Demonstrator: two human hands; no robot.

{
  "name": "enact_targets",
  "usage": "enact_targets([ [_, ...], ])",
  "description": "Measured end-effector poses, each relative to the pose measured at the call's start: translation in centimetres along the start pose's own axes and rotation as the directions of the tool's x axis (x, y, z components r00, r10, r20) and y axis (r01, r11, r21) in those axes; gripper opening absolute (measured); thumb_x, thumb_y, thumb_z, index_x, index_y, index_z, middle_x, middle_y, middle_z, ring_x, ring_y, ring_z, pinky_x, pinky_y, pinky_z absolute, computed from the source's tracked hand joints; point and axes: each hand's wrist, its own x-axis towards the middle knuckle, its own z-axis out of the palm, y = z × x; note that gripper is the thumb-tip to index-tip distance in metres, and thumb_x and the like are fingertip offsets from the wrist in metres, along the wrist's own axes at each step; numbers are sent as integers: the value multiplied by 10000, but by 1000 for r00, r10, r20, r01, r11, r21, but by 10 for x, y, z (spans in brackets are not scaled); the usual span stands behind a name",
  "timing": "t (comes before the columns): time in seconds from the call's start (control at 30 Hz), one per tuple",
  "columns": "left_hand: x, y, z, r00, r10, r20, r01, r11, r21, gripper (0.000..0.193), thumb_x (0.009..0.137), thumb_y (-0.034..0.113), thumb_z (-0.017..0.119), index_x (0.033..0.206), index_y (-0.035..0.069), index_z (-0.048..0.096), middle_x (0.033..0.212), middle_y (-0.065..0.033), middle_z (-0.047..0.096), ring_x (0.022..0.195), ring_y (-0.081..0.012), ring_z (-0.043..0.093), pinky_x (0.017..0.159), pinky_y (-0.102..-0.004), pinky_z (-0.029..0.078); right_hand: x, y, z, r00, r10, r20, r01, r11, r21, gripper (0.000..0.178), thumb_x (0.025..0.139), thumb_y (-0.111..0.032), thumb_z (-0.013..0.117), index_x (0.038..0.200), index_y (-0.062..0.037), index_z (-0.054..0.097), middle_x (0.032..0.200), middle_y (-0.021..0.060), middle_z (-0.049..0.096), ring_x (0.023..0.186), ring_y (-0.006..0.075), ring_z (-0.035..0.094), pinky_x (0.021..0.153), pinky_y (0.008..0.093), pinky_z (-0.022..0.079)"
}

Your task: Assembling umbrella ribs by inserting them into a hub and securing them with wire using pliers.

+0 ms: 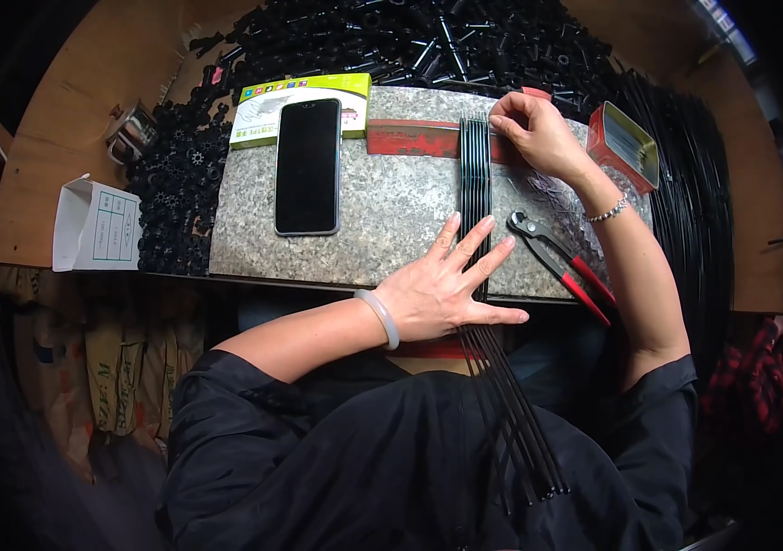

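Note:
Several thin black rods (pixel 475 184) lie side by side across a speckled stone slab (pixel 382 230), their far ends crossing a worn red strip (pixel 410 140). Over the slab's near edge the rods fan out toward my lap. My left hand (pixel 433 289) rests across them, fingers spread and pressing from above. At the far ends of the rods, my right hand (pixel 538 138) has thumb and forefinger pinched together; whatever is between the fingertips is too small to make out. Red-handled pincers (pixel 548 253) lie with jaws apart, right of the rods.
A phone (pixel 309 170) leans on a green-and-white box (pixel 254 115). Small black parts (pixel 428 41) are heaped behind, with black gear-like pieces (pixel 185 174) at left. A white carton (pixel 98 225) stands front left. At right are an open tin (pixel 626 147), thin wire pieces (pixel 557 197) and long black rods (pixel 694 193).

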Motion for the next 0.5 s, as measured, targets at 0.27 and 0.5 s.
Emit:
enact_targets([
  [0.27,0,0,-1,1000,-3,14,3,1000,-13,574,829,247,512,1328,489,370,1425,-242,284,1297,-507,269,990,-665,278,4,-4,1,996,-86,9,87,994,-66,129,859,-125,606,886,1,601,800,51,559,652,108,503,629,258,441],
  [0.5,0,1,-2,1000,-5,17,5,1000,-26,626,817,200,516,1343,495,347,1415,-248,299,1299,-507,269,986,-661,289,14,1,7,985,-135,-112,148,982,116,111,906,-119,570,919,-8,569,837,-15,547,765,56,493,699,211,426],
])
